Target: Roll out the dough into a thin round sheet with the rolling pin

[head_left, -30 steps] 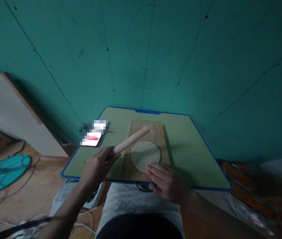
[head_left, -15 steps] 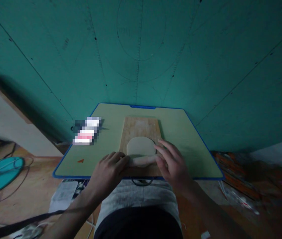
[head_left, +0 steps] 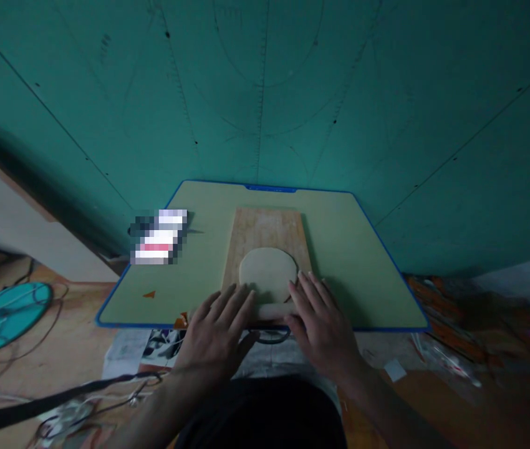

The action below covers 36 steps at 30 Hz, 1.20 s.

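A pale, flat round of dough [head_left: 269, 271] lies on the near half of a wooden cutting board [head_left: 267, 226]. At the dough's near edge a light rolling pin [head_left: 272, 311] lies crosswise, its middle showing between my hands. My left hand [head_left: 218, 327] rests flat on the pin's left part, fingers stretched forward. On the pin's right part lies my right hand [head_left: 321, 321], also with straight fingers, their tips beside the dough's right edge. Both palms hide the pin's ends.
The board stands on a pale green table [head_left: 353, 249] with a blue rim, against a green wall [head_left: 265, 93]. A phone with a blurred screen [head_left: 159, 237] is at the table's left edge. Cables [head_left: 120, 386] and a teal oval item [head_left: 7, 318] lie on the floor at left.
My fingers, curled about the rolling pin before, are now stretched out flat over it. The pin has moved nearer to me, and more of the dough shows. The view has shifted slightly.
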Each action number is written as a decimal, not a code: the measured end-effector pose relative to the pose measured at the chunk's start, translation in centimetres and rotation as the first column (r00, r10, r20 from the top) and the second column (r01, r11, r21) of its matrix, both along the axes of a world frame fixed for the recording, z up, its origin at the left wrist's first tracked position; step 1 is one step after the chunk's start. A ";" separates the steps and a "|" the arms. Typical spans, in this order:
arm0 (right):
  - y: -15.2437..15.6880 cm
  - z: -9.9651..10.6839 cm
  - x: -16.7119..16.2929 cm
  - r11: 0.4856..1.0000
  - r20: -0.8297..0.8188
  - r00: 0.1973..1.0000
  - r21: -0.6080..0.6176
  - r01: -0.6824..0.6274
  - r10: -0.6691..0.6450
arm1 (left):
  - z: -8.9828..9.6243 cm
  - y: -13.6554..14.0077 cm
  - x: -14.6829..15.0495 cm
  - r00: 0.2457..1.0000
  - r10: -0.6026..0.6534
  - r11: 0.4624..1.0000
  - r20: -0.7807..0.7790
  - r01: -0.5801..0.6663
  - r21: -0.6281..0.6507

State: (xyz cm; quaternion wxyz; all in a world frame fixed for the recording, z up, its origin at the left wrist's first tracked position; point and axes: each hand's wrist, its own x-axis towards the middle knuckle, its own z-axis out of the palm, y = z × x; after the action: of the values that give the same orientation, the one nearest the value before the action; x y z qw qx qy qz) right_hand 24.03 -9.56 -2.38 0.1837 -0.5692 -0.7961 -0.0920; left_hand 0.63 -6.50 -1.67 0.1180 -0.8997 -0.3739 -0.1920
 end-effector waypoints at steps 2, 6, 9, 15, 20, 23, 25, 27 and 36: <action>0.5 0.0 0.0 1.000 0.001 1.000 0.000 0.019 -0.019 | 0.2 0.7 0.3 1.000 0.027 1.000 -0.013 -0.027 -0.010; 3.0 0.7 -0.2 0.995 -0.002 0.997 -0.052 0.080 -0.080 | 0.8 3.3 1.2 0.996 0.085 0.995 -0.032 -0.087 -0.052; 5.2 1.4 -0.2 0.986 -0.020 0.991 -0.103 0.131 -0.134 | 1.3 5.3 1.8 0.993 0.120 0.987 -0.024 -0.122 -0.108; 10.0 2.2 0.3 0.916 -0.011 0.977 -0.350 0.195 -0.213 | 2.2 9.1 3.0 0.982 0.174 0.948 -0.069 -0.186 -0.259; 14.1 2.6 0.4 0.873 0.006 0.958 -0.410 0.262 -0.285 | 2.9 12.3 4.3 0.955 0.285 0.917 -0.085 -0.298 -0.266; 14.1 2.5 0.5 0.918 -0.007 0.958 -0.288 0.274 -0.288 | 3.0 11.7 3.9 0.957 0.288 0.940 -0.027 -0.288 -0.183; 12.6 2.0 0.7 0.945 -0.015 0.968 -0.217 0.243 -0.252 | 2.6 9.9 2.9 0.969 0.248 0.959 0.019 -0.243 -0.146; 10.5 1.3 0.9 0.967 -0.017 0.978 -0.150 0.205 -0.209 | 1.9 7.8 1.8 0.972 0.228 0.967 0.059 -0.219 -0.132; 5.2 1.2 0.4 0.985 0.009 0.985 -0.016 0.170 -0.170 | 0.5 5.0 2.0 0.987 0.136 0.982 0.084 -0.124 -0.142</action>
State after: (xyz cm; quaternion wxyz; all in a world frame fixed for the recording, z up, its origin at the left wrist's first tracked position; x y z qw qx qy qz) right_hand 24.39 -4.40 -1.19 0.1672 -0.6363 -0.7461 -0.1029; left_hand 2.63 -1.48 -1.12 0.0509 -0.8693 -0.4492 -0.1997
